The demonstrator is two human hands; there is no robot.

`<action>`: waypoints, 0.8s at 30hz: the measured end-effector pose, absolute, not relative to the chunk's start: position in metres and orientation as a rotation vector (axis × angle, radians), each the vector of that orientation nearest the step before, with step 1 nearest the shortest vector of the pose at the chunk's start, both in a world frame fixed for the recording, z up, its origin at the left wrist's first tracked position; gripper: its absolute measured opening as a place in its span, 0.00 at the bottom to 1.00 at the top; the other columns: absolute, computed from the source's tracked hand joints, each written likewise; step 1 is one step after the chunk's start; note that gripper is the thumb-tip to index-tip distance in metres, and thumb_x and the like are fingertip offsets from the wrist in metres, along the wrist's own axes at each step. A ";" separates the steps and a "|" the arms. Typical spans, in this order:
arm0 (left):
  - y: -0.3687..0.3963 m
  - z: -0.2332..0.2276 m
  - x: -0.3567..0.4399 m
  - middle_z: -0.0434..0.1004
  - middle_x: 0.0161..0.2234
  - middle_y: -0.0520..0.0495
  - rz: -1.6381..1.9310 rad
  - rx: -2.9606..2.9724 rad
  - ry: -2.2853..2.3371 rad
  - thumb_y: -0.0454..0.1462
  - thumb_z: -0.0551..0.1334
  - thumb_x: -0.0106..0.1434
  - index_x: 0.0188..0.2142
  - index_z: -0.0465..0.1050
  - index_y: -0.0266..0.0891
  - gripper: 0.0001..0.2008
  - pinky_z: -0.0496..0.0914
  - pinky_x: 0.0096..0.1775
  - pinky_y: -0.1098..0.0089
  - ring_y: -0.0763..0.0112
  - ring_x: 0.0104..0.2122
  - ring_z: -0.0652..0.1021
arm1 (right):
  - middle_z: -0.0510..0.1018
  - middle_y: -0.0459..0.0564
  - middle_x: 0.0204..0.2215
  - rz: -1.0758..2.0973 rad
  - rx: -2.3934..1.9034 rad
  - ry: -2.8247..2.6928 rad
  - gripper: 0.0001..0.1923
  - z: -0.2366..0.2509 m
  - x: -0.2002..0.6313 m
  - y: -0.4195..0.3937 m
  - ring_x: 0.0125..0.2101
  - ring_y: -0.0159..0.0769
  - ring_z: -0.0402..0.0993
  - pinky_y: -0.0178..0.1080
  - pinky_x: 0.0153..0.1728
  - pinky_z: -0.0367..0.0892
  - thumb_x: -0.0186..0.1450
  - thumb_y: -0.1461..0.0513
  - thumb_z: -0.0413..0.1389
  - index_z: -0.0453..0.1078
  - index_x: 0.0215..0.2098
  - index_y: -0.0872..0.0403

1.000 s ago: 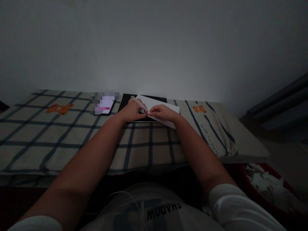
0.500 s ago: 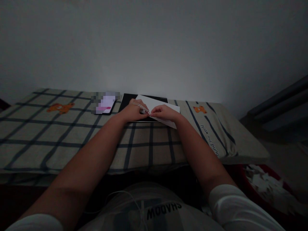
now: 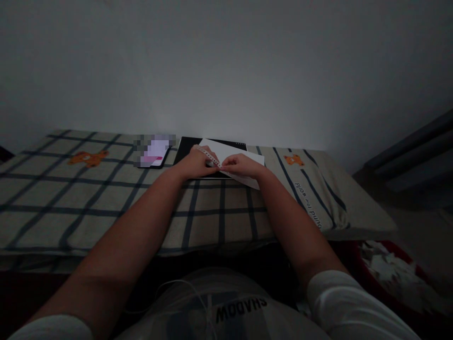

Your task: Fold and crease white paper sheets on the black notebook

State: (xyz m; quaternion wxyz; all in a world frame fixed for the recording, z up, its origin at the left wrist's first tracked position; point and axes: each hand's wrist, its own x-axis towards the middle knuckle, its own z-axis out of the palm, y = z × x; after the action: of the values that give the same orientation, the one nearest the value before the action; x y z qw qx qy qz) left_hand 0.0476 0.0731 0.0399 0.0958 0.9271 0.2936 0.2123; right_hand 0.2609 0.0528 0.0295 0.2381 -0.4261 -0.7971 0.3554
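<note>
A white sheet of paper lies slanted over a black notebook or folder, with a row of small holes along its near left edge. My left hand is closed on this holed edge, its thumb pointing toward the right hand. My right hand pinches the same edge close to the left fingertips. The two sets of fingertips almost touch. Part of the sheet hangs past the notebook's near edge, below my right hand. My palms hide much of the sheet's lower side.
To the left lies a phone with a lit screen, partly blurred out. A checked cloth with bear prints covers the table, which stands against a pale wall. On the floor at right is a red bin holding paper scraps.
The fingers of my left hand have shifted slightly, and more of the holed paper edge shows beside them. My right hand stays almost in place, still pinching.
</note>
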 end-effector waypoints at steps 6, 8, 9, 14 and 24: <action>0.073 0.040 0.046 0.78 0.36 0.45 0.612 2.814 0.884 0.44 0.59 0.59 0.36 0.78 0.40 0.13 0.61 0.46 0.62 0.61 0.41 0.72 | 0.76 0.49 0.32 0.936 -1.115 -2.259 0.16 0.030 0.258 0.053 0.32 0.32 0.68 0.35 0.35 0.62 0.61 0.53 0.55 0.73 0.35 0.58; 0.072 0.042 0.046 0.78 0.36 0.45 0.622 2.819 0.909 0.43 0.59 0.59 0.36 0.79 0.40 0.13 0.60 0.47 0.61 0.61 0.41 0.73 | 0.76 0.49 0.33 0.933 -1.123 -2.247 0.15 0.031 0.260 0.053 0.33 0.33 0.69 0.35 0.35 0.62 0.61 0.53 0.55 0.73 0.35 0.58; 0.071 0.043 0.046 0.78 0.35 0.46 0.625 2.819 0.920 0.43 0.59 0.58 0.35 0.79 0.41 0.12 0.59 0.48 0.60 0.61 0.41 0.73 | 0.76 0.49 0.33 0.932 -1.133 -2.244 0.15 0.032 0.261 0.053 0.33 0.33 0.69 0.36 0.36 0.62 0.61 0.54 0.55 0.73 0.36 0.57; 0.068 0.047 0.048 0.78 0.35 0.46 0.618 2.800 0.966 0.42 0.61 0.55 0.33 0.79 0.40 0.11 0.58 0.49 0.59 0.60 0.41 0.73 | 0.77 0.48 0.31 0.932 -1.201 -2.263 0.13 0.034 0.263 0.052 0.32 0.33 0.69 0.36 0.35 0.63 0.61 0.56 0.55 0.74 0.35 0.57; 0.068 0.043 0.049 0.77 0.38 0.44 0.638 2.745 0.907 0.44 0.61 0.58 0.35 0.78 0.38 0.13 0.59 0.49 0.60 0.61 0.41 0.72 | 0.78 0.50 0.33 0.972 -1.175 -2.214 0.14 0.033 0.263 0.052 0.33 0.33 0.70 0.35 0.36 0.63 0.60 0.54 0.56 0.74 0.36 0.57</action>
State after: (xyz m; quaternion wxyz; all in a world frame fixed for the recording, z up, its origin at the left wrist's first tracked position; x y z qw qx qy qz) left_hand 0.0486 0.0681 0.0432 0.0904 0.9234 0.3051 0.2147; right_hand 0.2626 0.0522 0.0325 0.2247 -0.4259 -0.8024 0.3525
